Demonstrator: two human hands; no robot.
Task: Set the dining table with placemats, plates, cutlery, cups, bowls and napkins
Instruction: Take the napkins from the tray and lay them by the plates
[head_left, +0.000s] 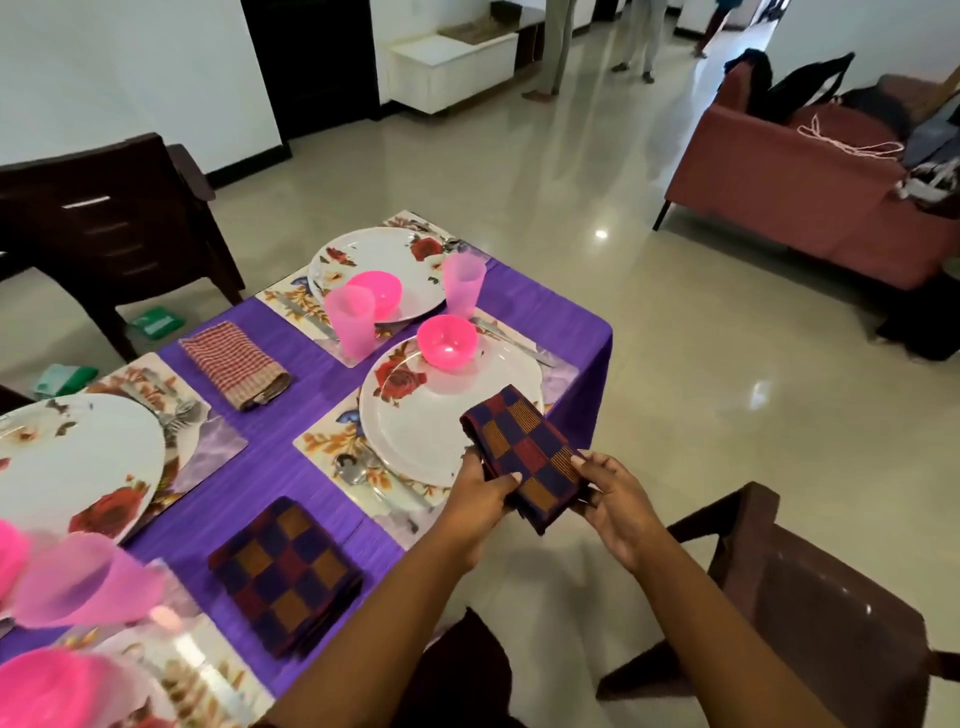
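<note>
I see the left hand (480, 493) and right hand (615, 496) with fingers pinching the folded checked napkin (524, 452) above the near plate (421, 431), and this light, soft cloth probably needs holding at both edges.

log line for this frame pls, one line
stage: napkin placement | left hand + right hand: both holding folded checkered napkin over plate edge | napkin not yet set down
</note>
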